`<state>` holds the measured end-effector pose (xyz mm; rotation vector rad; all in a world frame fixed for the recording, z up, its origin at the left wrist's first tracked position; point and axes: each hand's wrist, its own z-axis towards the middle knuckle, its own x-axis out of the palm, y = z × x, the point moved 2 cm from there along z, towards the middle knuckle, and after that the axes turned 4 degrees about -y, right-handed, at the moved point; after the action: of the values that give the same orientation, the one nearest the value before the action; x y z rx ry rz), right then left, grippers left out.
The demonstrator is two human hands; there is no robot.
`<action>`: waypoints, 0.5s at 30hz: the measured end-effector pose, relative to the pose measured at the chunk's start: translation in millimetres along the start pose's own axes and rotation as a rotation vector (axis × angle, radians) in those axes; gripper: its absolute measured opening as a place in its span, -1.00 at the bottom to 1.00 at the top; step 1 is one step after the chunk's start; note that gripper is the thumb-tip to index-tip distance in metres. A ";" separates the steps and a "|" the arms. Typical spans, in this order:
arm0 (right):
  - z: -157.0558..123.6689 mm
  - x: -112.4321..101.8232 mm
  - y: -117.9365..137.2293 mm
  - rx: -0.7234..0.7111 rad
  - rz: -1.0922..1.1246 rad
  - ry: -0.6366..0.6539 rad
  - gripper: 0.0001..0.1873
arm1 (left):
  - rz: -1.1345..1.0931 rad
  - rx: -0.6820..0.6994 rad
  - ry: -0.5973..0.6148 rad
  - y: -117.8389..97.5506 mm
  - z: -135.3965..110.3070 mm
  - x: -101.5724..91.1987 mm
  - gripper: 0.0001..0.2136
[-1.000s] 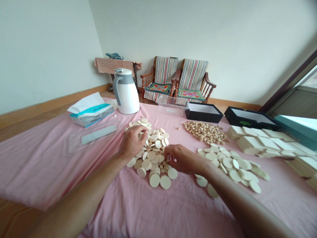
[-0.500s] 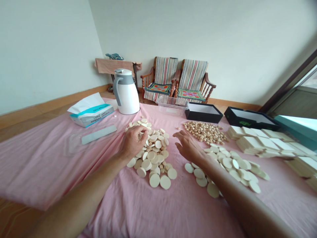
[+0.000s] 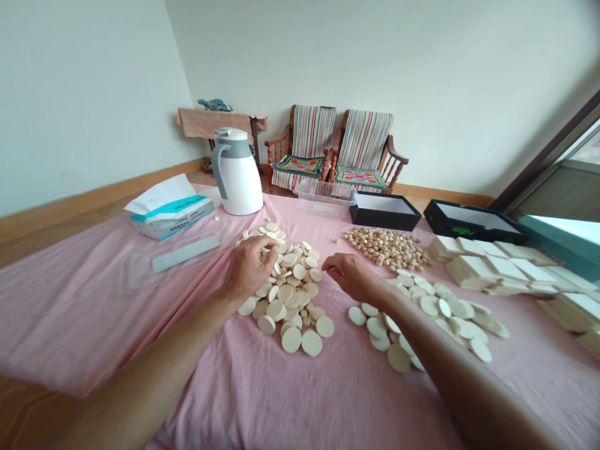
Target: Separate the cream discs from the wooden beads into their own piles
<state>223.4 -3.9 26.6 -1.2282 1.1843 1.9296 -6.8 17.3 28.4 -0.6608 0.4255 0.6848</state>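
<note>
My left hand (image 3: 249,267) rests over the left side of a mixed heap of pale wooden discs (image 3: 291,312), with small wooden pieces among them. Its fingers are curled in and the thumb is bent over; whatever they hold is hidden. Just right of that heap hovers my right hand (image 3: 349,273), fingers drawn together and pointing at the heap's edge. What sits between those fingertips, if anything, does not show. Behind the right hand lies a pile of small wooden pieces (image 3: 387,247). Another pile of larger discs (image 3: 431,306) spreads beside and partly under my right forearm.
Stacks of square wooden pieces (image 3: 492,265) stand at the right. Two black boxes (image 3: 384,219) and a clear plastic tray (image 3: 325,199) line the back. A white jug (image 3: 241,184), a tissue pack (image 3: 171,215) and a clear lid (image 3: 135,272) are at the left on the pink cloth (image 3: 300,400).
My right hand has moved slightly left toward the mixed heap, and its spread fingers have closed together. The left hand has stayed nearly in place, still curled.
</note>
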 end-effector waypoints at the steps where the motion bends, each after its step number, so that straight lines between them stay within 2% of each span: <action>1: -3.1 -10.7 -1.5 0.000 0.022 0.055 -0.70 | 0.002 0.001 0.000 0.1 0.0 -0.1 -0.88; 5: -17.3 -50.5 -9.1 -0.001 0.009 0.337 -0.75 | 0.008 0.001 -0.004 0.4 -0.3 -0.2 -0.88; 7: -20.2 -60.6 -11.1 0.010 -0.003 0.365 -0.79 | 0.009 0.005 -0.004 0.5 -0.5 -0.1 -0.89; 10: -16.0 -54.6 -6.8 0.032 0.018 0.250 -0.81 | 0.004 -0.002 -0.001 0.9 -0.5 0.1 -0.88; 15: -4.2 -9.1 12.2 -0.111 0.064 0.035 -0.72 | 0.010 -0.008 0.006 1.2 -0.1 -0.1 -0.87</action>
<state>219.1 -13.2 38.7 -1.3002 1.1599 2.0531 -7.7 17.9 27.8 -0.6685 0.4321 0.6949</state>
